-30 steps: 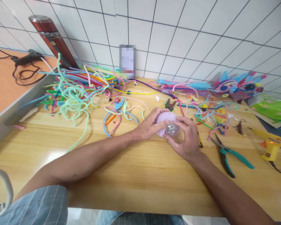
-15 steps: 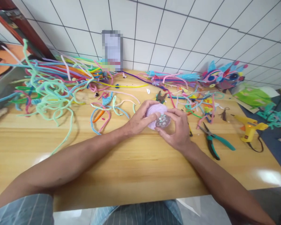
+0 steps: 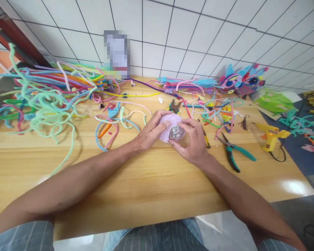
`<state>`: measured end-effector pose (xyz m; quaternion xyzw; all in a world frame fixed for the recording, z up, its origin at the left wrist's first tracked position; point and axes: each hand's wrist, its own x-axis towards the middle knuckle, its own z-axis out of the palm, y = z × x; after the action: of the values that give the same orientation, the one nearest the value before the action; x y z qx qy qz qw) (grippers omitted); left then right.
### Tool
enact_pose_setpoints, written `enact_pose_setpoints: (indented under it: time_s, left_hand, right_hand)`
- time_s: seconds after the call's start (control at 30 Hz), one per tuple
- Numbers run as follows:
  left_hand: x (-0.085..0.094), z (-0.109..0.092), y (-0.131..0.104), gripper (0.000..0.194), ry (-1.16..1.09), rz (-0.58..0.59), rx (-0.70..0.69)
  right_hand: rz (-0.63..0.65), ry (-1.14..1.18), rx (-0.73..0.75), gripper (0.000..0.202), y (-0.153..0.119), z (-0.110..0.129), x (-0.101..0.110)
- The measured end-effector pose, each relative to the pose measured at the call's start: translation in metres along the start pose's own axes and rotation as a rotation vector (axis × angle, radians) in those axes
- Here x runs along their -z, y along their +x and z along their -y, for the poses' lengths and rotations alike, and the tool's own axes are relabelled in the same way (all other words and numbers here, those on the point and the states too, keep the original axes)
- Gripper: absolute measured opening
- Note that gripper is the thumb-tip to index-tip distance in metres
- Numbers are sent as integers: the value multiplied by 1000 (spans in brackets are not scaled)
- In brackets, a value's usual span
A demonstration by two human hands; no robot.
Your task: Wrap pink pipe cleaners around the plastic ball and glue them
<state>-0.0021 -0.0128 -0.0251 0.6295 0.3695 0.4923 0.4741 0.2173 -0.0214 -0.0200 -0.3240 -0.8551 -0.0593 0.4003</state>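
Note:
Between my two hands, above the middle of the table, is a ball [image 3: 166, 134] wrapped in lilac pipe cleaner, with a clear, shiny uncovered patch on its right side. My left hand [image 3: 153, 131] grips it from the left, the thumb lying across the lilac windings. From the right, my right hand [image 3: 193, 141] pinches the edge of the clear patch between thumb and fingers. Part of the ball is hidden behind my fingers. Just beyond it lies a pair of dark-jawed pliers [image 3: 175, 106], partly covered by my hand and the ball.
Long-nose pliers [image 3: 233, 151] and a yellow glue gun [image 3: 271, 137] lie to the right. Tangled mint pipe cleaners [image 3: 49, 111] fill the left side, and loose colourful pieces are scattered behind. A colourful pipe-cleaner figure [image 3: 240, 83] stands by the tiled wall [image 3: 188, 38].
The view has shifted slightly, so everything sits a little further left. My left thumb has drawn back from the clear patch onto the lilac part, and more of that patch shows.

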Motion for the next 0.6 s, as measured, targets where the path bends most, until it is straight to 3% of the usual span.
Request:
enact_pose_setpoints:
  time_s: [0.23,0.6]
  left_hand:
    - [1,-3,1,52,38,-1,18]
    - [3,2,2,51,130,-23,-95]
  right_hand:
    - [14,11,-37,68,-1,2,-1]
    - [-11,19,-7,67,-2,-1,-2]
